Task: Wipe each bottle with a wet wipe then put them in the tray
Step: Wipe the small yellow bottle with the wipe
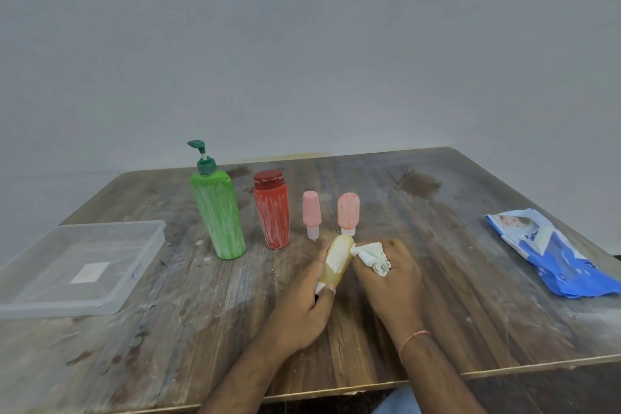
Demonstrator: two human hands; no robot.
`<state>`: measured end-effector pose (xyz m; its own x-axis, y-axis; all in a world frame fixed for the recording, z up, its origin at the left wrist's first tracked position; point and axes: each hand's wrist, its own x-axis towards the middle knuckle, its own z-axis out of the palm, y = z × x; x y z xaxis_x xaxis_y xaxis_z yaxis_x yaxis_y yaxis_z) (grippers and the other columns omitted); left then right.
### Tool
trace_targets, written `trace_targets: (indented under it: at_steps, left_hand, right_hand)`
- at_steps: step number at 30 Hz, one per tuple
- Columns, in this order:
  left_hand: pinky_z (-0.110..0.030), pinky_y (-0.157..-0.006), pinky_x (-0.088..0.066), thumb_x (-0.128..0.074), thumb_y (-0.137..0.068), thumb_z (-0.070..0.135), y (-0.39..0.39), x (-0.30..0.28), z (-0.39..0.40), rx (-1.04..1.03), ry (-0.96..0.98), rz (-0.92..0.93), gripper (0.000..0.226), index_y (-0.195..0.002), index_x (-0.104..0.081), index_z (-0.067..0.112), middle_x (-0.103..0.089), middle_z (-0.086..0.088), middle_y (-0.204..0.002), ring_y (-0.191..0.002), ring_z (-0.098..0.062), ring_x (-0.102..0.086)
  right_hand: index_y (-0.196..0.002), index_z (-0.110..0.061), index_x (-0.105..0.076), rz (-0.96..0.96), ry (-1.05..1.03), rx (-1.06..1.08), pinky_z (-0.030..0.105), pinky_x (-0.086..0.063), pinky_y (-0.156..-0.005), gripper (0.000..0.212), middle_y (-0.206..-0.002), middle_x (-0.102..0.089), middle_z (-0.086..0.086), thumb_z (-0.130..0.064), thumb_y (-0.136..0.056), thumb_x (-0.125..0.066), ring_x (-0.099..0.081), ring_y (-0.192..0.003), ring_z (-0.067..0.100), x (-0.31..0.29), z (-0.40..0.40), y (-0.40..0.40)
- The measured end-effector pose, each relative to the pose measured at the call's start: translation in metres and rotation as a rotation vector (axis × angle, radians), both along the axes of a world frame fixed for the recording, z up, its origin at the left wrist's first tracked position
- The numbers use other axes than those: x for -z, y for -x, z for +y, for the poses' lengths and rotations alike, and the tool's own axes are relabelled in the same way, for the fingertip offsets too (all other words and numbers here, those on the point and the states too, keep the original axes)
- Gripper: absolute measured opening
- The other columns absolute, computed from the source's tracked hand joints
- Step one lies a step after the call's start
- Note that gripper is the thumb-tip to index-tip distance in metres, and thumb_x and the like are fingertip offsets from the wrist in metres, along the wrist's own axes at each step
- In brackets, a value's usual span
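My left hand (302, 306) grips a small yellow bottle (337, 260) near its white cap, tilted with its base pointing away from me. My right hand (389, 279) holds a crumpled white wet wipe (371, 257) against the bottle's upper side. Behind them, upright in a row, stand a tall green pump bottle (220, 215), a red bottle (272, 212) and two small pink bottles (312, 213) (348, 212), all streaked with white. A clear plastic tray (134, 279) lies at the left with no bottle in it.
A blue wet wipe pack (551, 255) lies at the right side of the worn wooden table (437, 212). The table's front edge runs just below my forearms. A plain grey wall stands behind the table.
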<state>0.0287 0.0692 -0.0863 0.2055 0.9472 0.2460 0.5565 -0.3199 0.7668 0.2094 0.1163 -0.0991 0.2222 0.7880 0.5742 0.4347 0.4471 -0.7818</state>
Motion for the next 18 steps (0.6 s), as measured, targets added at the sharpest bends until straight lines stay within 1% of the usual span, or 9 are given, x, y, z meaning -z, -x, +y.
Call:
trace_targets:
  at_steps: [3, 5, 7, 8, 10, 12, 13, 15, 18]
  left_hand:
    - [-0.009, -0.105, -0.035, -0.05, -0.107, 0.016, -0.0008, -0.0003, -0.0003, 0.002, -0.027, 0.006, 0.071, -0.165, -0.019, 0.044, -0.034, 0.054, -0.143, -0.135, 0.016, -0.04]
    - [-0.007, -0.109, -0.032, -0.049, -0.108, 0.017, -0.0004, -0.0009, -0.002, -0.014, -0.048, 0.029, 0.073, -0.164, -0.015, 0.048, -0.029, 0.053, -0.148, -0.14, 0.018, -0.034]
    - [-0.014, -0.116, -0.031, -0.05, -0.107, 0.019, -0.0003, 0.0, -0.0024, -0.02, -0.067, 0.049, 0.073, -0.165, -0.015, 0.047, -0.029, 0.041, -0.159, -0.145, 0.015, -0.03]
    - [-0.018, -0.118, -0.032, -0.05, -0.107, 0.019, -0.0006, 0.0012, -0.0025, -0.019, -0.073, 0.056, 0.073, -0.165, -0.016, 0.045, -0.03, 0.033, -0.163, -0.147, 0.013, -0.03]
    - [-0.023, -0.121, -0.033, -0.049, -0.106, 0.018, -0.0018, 0.002, -0.0028, -0.018, -0.086, 0.073, 0.072, -0.166, -0.017, 0.04, -0.032, 0.025, -0.166, -0.149, 0.009, -0.031]
    - [-0.024, -0.123, -0.03, -0.048, -0.105, 0.016, -0.0024, 0.0016, -0.0026, -0.01, -0.098, 0.077, 0.073, -0.167, -0.016, 0.039, -0.031, 0.022, -0.167, -0.151, 0.007, -0.029]
    - [-0.024, -0.124, -0.028, -0.048, -0.105, 0.015, -0.0021, 0.0017, -0.0022, -0.007, -0.103, 0.075, 0.074, -0.167, -0.016, 0.039, -0.03, 0.023, -0.167, -0.152, 0.007, -0.027]
    - [-0.026, -0.125, -0.028, -0.048, -0.106, 0.015, -0.0012, 0.0021, -0.0011, -0.008, -0.104, 0.08, 0.074, -0.167, -0.015, 0.04, -0.029, 0.023, -0.168, -0.152, 0.007, -0.027]
    - [-0.032, -0.123, -0.035, -0.047, -0.105, 0.019, -0.0015, 0.0033, -0.0008, -0.013, -0.107, 0.107, 0.075, -0.166, -0.013, 0.043, -0.032, 0.02, -0.167, -0.15, 0.003, -0.033]
  right_hand:
    - [-0.102, -0.018, -0.084, 0.04, 0.009, -0.032, 0.015, -0.05, -0.064, 0.013, -0.093, -0.068, -0.011, -0.021, -0.089, -0.086, -0.068, -0.088, 0.005, -0.0004, -0.0006, -0.0003]
    - [-0.099, -0.022, -0.084, 0.05, -0.005, -0.08, 0.015, -0.049, -0.063, 0.015, -0.091, -0.068, -0.01, -0.016, -0.087, -0.089, -0.069, -0.086, 0.006, -0.0008, -0.0039, 0.0004]
    - [-0.089, -0.027, -0.081, 0.043, -0.026, -0.066, 0.014, -0.045, -0.061, 0.011, -0.086, -0.067, -0.008, -0.019, -0.084, -0.088, -0.067, -0.082, 0.006, -0.0009, -0.0042, 0.001]
    - [-0.086, -0.026, -0.08, 0.041, -0.031, -0.046, 0.015, -0.044, -0.062, 0.005, -0.084, -0.066, -0.006, -0.025, -0.084, -0.084, -0.066, -0.081, 0.005, -0.0014, -0.0034, 0.0005]
    - [-0.09, -0.019, -0.082, 0.037, -0.033, -0.008, 0.014, -0.044, -0.063, 0.008, -0.086, -0.068, -0.005, -0.027, -0.087, -0.082, -0.066, -0.085, 0.004, -0.0012, -0.0011, -0.001]
    - [-0.097, -0.019, -0.084, 0.041, -0.035, -0.05, 0.012, -0.047, -0.065, 0.01, -0.091, -0.07, -0.007, -0.015, -0.088, -0.087, -0.068, -0.087, 0.005, -0.0004, -0.0019, -0.0018]
    - [-0.097, -0.021, -0.084, 0.036, -0.038, -0.08, 0.014, -0.048, -0.066, 0.012, -0.091, -0.07, -0.008, -0.015, -0.087, -0.087, -0.069, -0.087, 0.006, 0.0001, -0.0033, -0.0014]
    - [-0.093, -0.023, -0.084, 0.021, -0.038, -0.086, 0.019, -0.05, -0.066, 0.011, -0.089, -0.069, -0.01, -0.018, -0.083, -0.085, -0.069, -0.085, 0.008, 0.0017, -0.0036, -0.0003]
    - [-0.092, -0.02, -0.084, 0.02, -0.019, -0.017, 0.028, -0.051, -0.066, 0.011, -0.088, -0.07, -0.006, -0.026, -0.084, -0.08, -0.067, -0.086, 0.007, 0.0023, -0.0001, -0.0012]
